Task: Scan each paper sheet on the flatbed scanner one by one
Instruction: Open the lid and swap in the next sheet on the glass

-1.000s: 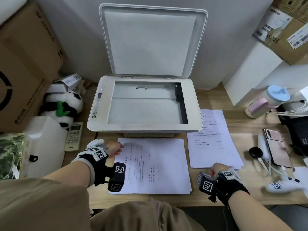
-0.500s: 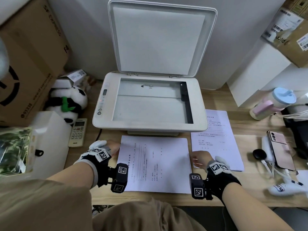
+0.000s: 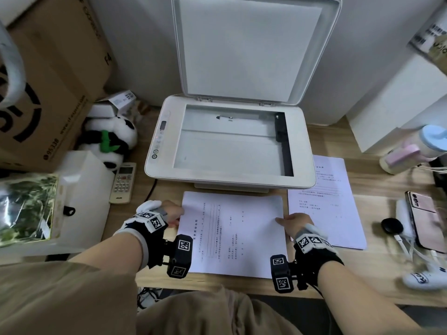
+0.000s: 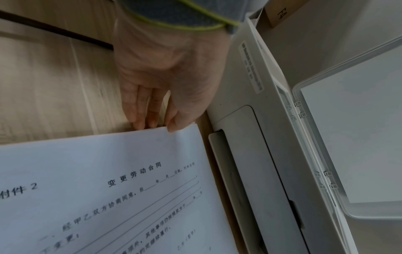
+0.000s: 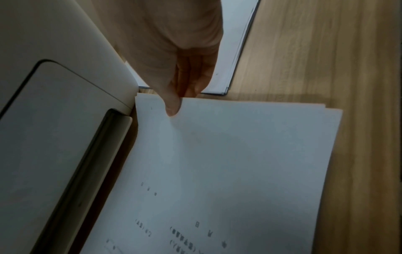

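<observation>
The white flatbed scanner (image 3: pixel 229 143) stands at the back of the desk with its lid (image 3: pixel 251 47) raised and the glass (image 3: pixel 227 143) bare. In front of it lies a stack of printed sheets (image 3: pixel 232 235). My left hand (image 3: pixel 169 212) pinches the top sheet's (image 4: pixel 104 189) left edge, thumb on top and fingers (image 4: pixel 139 118) at the edge. My right hand (image 3: pixel 295 220) pinches the same sheet's (image 5: pixel 239 163) right edge, its thumb (image 5: pixel 172 106) pressed on the paper. A second pile of sheets (image 3: pixel 326 201) lies to the right, partly under the scanner.
Left of the scanner are a panda plush (image 3: pixel 108 139), a remote control (image 3: pixel 123 180), a white box (image 3: pixel 82 189) and a large cardboard box (image 3: pixel 48 81). On the right are a phone (image 3: pixel 423 221), a black round object (image 3: pixel 391 226), cables and a pastel bottle (image 3: pixel 416 148).
My right hand has moved left from the right-hand pile to the right edge of the front stack and taken hold of the top sheet. My left hand has stayed at the left edge.
</observation>
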